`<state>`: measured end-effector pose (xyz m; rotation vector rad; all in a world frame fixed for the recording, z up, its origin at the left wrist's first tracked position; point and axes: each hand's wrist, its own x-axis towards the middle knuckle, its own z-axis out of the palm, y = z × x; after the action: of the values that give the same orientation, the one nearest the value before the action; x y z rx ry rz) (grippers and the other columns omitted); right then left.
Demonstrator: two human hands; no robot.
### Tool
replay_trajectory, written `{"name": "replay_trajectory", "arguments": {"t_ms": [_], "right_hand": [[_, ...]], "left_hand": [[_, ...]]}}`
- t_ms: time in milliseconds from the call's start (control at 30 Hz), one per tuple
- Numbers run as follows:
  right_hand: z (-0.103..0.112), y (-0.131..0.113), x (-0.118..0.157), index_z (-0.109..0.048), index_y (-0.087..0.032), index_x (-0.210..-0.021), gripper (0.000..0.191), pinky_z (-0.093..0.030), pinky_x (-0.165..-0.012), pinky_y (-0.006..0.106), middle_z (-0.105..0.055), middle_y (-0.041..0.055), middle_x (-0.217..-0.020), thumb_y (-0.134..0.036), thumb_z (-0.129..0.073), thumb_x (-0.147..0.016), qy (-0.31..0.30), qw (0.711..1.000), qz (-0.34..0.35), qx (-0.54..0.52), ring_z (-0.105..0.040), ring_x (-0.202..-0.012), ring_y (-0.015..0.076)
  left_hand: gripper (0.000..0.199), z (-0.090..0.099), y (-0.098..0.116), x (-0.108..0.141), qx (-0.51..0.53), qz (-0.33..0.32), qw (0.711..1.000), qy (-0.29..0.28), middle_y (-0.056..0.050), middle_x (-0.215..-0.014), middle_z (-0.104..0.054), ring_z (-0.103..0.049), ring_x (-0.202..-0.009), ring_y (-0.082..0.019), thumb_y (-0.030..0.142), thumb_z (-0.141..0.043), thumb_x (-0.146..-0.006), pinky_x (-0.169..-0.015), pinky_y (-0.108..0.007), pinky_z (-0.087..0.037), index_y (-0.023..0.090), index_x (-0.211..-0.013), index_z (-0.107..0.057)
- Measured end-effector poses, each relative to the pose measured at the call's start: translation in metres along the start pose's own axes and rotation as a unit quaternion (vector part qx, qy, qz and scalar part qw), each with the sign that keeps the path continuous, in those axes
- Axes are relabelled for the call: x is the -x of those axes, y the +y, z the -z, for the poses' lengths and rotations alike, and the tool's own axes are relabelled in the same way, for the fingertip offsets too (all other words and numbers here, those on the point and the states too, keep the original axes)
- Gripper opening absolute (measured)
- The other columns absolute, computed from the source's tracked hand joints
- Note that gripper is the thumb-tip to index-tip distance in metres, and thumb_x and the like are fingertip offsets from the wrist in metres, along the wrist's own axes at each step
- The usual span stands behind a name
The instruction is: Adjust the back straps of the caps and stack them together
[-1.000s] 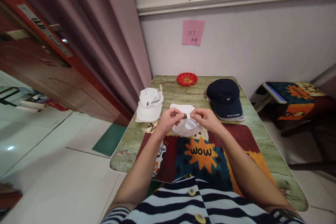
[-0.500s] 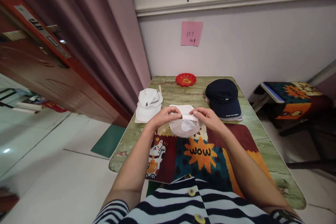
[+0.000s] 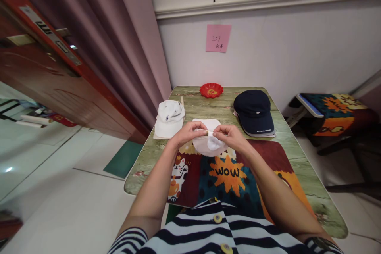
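A white cap (image 3: 208, 147) is held over the patterned mat (image 3: 205, 170), near the middle of the table. On its strap at the left, my left hand (image 3: 190, 133) is closed in a pinch. My right hand (image 3: 230, 135) pinches the strap from the right, its fingertips close to those of my left hand. Another white cap (image 3: 169, 117) with a small dark logo lies on the table to the left. To the right lies a dark navy cap (image 3: 254, 111), with something pale under its brim.
A red scalloped dish (image 3: 211, 90) is at the back of the wood-patterned table (image 3: 300, 158). A pink note (image 3: 218, 38) is on the wall behind. At the left are a curtain and a wooden door (image 3: 74, 87). A second table (image 3: 336, 111) is at the right.
My right hand has moved left along the strap, and the fingertips of my two hands are nearer each other.
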<state>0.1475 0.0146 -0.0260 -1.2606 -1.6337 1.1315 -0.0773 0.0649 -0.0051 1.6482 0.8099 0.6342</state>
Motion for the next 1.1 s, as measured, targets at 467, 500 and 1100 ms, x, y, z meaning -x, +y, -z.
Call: {"name": "replay_trajectory", "arguments": {"t_ms": [467, 500, 1100], "right_hand": [[-0.006, 0.0, -0.004, -0.07, -0.017, -0.076, 0.029, -0.034, -0.06, 0.026, -0.063, 0.0014, -0.068, -0.045, -0.065, -0.082, 0.013, 1.0, 0.018, 0.011, -0.049, -0.063, 0.0135], [-0.006, 0.001, -0.004, -0.07, -0.017, -0.076, 0.029, -0.034, -0.059, 0.026, -0.063, 0.0013, -0.068, -0.045, -0.064, -0.082, 0.014, 1.0, 0.02, 0.016, -0.048, -0.063, 0.0134], [0.017, 0.01, 0.0, -0.076, -0.017, -0.091, 0.048, -0.04, -0.066, 0.028, -0.066, 0.0042, -0.078, -0.057, -0.05, -0.096, 0.055, 0.997, 0.03, -0.036, -0.056, -0.073, 0.0176]], "left_hand": [[0.032, 0.001, -0.003, -0.003, -0.037, -0.009, 0.999, -0.011, -0.004, -0.088, -0.067, -0.058, -0.085, -0.017, 0.046, -0.072, -0.083, -0.078, -0.027, -0.043, 0.015, -0.089, -0.072], [0.032, 0.001, -0.003, -0.003, -0.036, -0.009, 0.999, -0.01, -0.004, -0.088, -0.067, -0.058, -0.085, -0.017, 0.046, -0.072, -0.083, -0.078, -0.027, -0.043, 0.015, -0.089, -0.072], [0.034, 0.005, -0.006, 0.002, 0.064, 0.034, 0.997, 0.039, 0.0, -0.073, -0.059, -0.049, -0.068, -0.012, 0.045, -0.078, -0.076, -0.066, -0.024, -0.036, 0.014, -0.081, -0.069]]}}
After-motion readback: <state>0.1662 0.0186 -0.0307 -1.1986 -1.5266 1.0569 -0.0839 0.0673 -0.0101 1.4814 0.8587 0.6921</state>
